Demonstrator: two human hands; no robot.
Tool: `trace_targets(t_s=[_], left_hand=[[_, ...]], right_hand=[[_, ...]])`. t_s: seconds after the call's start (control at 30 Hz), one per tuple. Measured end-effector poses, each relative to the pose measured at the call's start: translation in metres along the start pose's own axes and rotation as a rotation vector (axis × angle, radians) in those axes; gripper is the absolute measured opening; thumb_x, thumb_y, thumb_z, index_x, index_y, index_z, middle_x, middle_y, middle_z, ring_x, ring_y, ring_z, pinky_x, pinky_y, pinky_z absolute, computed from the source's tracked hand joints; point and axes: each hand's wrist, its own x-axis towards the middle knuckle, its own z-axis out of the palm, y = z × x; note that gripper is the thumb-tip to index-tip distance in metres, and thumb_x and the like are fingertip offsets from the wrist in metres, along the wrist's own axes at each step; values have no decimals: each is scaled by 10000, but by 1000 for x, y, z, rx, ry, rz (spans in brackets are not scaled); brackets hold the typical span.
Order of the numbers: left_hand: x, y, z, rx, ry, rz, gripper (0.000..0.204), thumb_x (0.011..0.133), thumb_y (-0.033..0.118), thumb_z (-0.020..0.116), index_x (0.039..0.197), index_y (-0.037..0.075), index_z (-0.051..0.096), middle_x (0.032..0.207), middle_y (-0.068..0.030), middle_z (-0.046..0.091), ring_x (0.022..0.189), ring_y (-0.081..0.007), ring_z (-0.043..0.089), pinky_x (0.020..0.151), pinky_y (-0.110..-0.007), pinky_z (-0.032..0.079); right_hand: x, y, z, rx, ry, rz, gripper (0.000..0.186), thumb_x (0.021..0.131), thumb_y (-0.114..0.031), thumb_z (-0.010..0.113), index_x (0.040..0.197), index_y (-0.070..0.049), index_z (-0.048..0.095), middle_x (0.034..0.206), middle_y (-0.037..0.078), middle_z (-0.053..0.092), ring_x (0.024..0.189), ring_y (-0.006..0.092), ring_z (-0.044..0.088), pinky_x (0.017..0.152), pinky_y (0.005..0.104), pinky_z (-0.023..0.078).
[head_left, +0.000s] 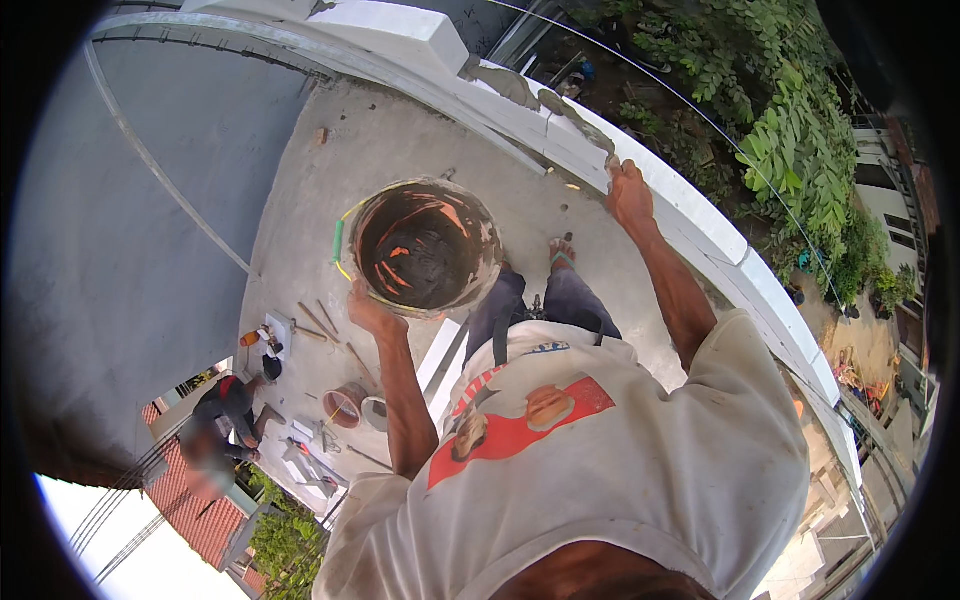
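Note:
My left hand (372,308) is closed on the near rim of a mortar bucket (490,245). Wet grey mortar (428,265) lies low inside it, and orange streaks show through the smeared inner wall. A yellow handle with a green grip (338,241) hangs at the bucket's left side. My right hand (630,198) is up at the white block wall (690,200), its fingers curled beside the end of a strip of grey mortar (580,122). Whatever those fingers hold, if anything, is hidden.
At the lower left a co-worker (228,405) crouches near tools. Wooden-handled tools (318,320), a smaller bucket (344,405) and a white block (440,355) are on the concrete floor (300,230). Beyond the wall are trees (800,150) and lower ground.

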Motion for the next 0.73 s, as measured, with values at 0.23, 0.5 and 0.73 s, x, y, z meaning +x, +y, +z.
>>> trace_targets(t_s=[0.23,0.5,0.73], left_hand=[[-29,-10,25,-39,-4,20,250,1076,175,534,1101,-48,646,1047,-128,701,888,-237,718,774,-386,612],[-43,6,54,-171,-137,-25,239,1069,156,530,1108,-60,624,1080,-153,694,917,-259,723,802,-394,622],[-29,3,64,50,-190,-21,412,1089,227,490,1316,-104,585,1215,-198,705,1047,-296,724,955,-438,587]], right_hand=[[14,-39,9,470,31,92,317,915,-203,673,1146,13,689,1049,253,692,985,448,701,875,521,561],[80,-118,59,908,-181,439,404,929,-331,697,1033,59,689,901,211,719,819,359,698,728,440,549],[-1,-37,66,1620,-255,552,345,912,-317,787,1048,-11,706,794,98,693,567,217,636,484,399,554]])
